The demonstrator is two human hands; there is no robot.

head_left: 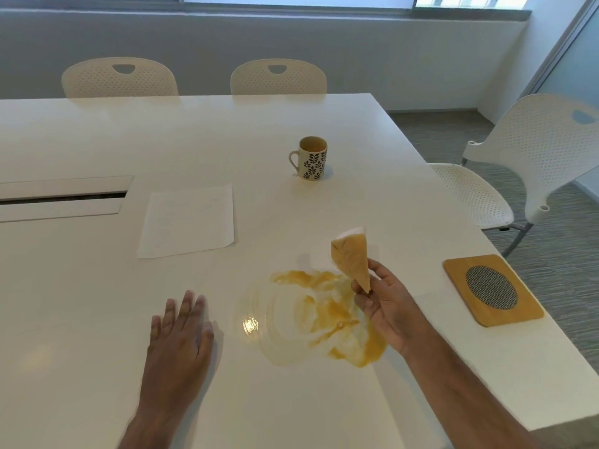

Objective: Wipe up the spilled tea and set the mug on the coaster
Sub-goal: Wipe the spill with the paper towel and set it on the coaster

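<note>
Pinching a tea-soaked tissue [351, 257] in the right hand [385, 306], raised just above the spill [324, 315], its upper edge seemingly still white. Resting flat on the table [227, 131] beside the spill, the left hand [178, 338], fingers straight and holding nothing. Standing upright well beyond, the mug [311, 158]; near the right edge, apart from it, the coaster [492, 290]. Lying left of centre, a clean napkin [188, 220].
</note>
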